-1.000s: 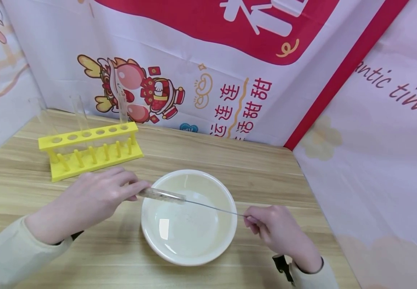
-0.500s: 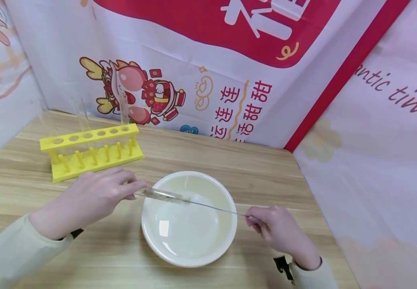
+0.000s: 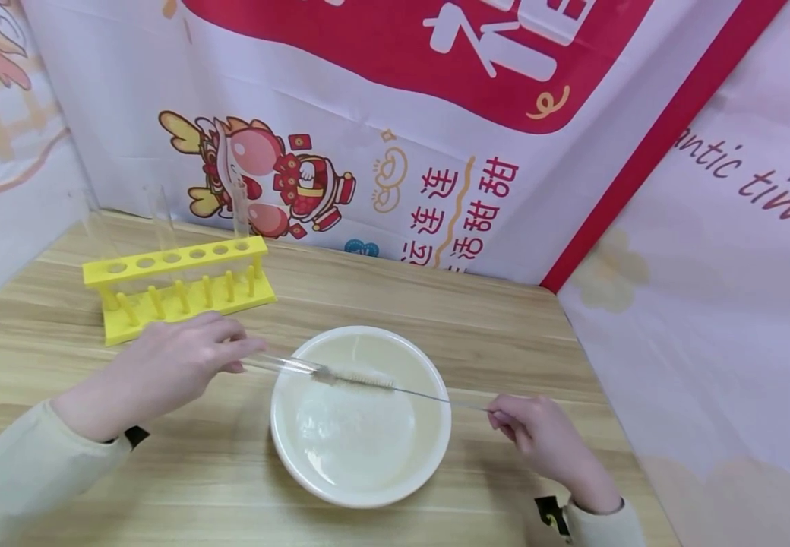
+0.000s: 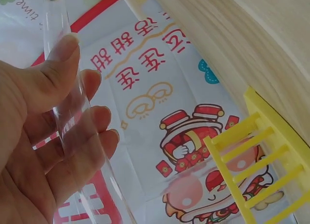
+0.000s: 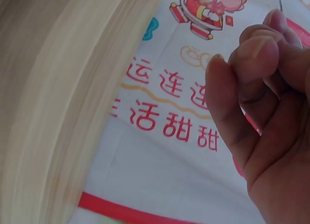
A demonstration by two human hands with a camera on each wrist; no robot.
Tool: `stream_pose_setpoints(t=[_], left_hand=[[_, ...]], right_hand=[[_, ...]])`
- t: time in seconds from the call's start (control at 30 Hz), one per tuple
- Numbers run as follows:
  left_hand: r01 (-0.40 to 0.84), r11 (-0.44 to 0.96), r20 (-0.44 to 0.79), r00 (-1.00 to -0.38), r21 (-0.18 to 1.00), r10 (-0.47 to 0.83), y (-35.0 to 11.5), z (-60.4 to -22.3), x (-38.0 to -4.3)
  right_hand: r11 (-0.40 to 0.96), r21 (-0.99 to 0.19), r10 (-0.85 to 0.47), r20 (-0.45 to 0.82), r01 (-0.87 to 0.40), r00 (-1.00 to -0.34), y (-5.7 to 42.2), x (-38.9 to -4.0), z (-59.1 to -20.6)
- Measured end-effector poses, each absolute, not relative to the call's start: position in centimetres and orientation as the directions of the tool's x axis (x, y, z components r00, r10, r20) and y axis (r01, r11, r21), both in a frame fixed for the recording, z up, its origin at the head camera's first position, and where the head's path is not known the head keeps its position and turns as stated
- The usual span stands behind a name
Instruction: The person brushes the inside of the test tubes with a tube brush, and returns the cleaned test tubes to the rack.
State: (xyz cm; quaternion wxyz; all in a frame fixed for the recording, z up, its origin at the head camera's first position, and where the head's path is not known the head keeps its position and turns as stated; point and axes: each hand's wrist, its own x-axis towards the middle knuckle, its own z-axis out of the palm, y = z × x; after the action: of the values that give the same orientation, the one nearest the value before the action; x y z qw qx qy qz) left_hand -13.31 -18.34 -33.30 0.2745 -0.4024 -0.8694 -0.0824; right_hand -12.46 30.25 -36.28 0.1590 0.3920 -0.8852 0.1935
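My left hand (image 3: pixel 183 361) grips a clear glass test tube (image 3: pixel 279 363), its mouth pointing right above a white bowl (image 3: pixel 361 494). In the left wrist view the thumb and curled fingers wrap round the test tube (image 4: pixel 72 115). My right hand (image 3: pixel 538 433) pinches the thin wire handle of a test tube brush (image 3: pixel 364 380). Most of the bristles show outside the tube's mouth, over the bowl; the tip's exact place is hard to tell. In the right wrist view the right hand (image 5: pixel 266 78) has curled fingers, and only a bit of twisted wire (image 5: pixel 280 1) shows.
A yellow test tube rack (image 3: pixel 183 304) stands behind my left hand, with several pegs and 3 clear tubes upright in its holes. The wooden table (image 3: pixel 422 296) ends at printed cloth walls (image 3: pixel 340 91) behind and to the sides.
My right hand has moved right, drawing the brush bristles out of the tube. My left hand and the tube have shifted slightly left. The head view has tilted a little.
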Motion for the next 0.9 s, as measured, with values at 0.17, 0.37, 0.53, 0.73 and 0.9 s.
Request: stream_pose_setpoints(t=[0.17,0.37,0.53,0.73,0.9], left_hand=[[0.709,0.696,0.565,-0.528,-0.118,0.634,-19.5,-33.5,-13.5],[0.71,0.69,0.561,-0.518,-0.137,0.645,-20.1,-33.5,-13.2],[0.719,0.675,0.552,-0.5,-0.163,0.667,-19.7,-32.9,-12.7],[0.725,0.641,0.552,-0.436,-0.252,0.711,-19.0,-32.0,-12.1],[0.75,0.594,0.542,-0.381,-0.293,0.749,-18.3,-31.6,-12.1]], right_hand=[[0.707,-0.165,-0.561,0.46,-0.687,-0.688,32.9,-11.7,-36.8],[0.751,-0.13,-0.529,0.467,-0.647,-0.708,34.8,-10.6,-37.4],[0.765,-0.137,-0.505,0.481,-0.63,-0.717,35.1,-10.0,-37.4],[0.778,-0.149,-0.485,0.477,-0.611,-0.733,35.0,-9.3,-37.3],[0.77,-0.167,-0.487,0.471,-0.616,-0.736,34.8,-8.8,-37.3]])
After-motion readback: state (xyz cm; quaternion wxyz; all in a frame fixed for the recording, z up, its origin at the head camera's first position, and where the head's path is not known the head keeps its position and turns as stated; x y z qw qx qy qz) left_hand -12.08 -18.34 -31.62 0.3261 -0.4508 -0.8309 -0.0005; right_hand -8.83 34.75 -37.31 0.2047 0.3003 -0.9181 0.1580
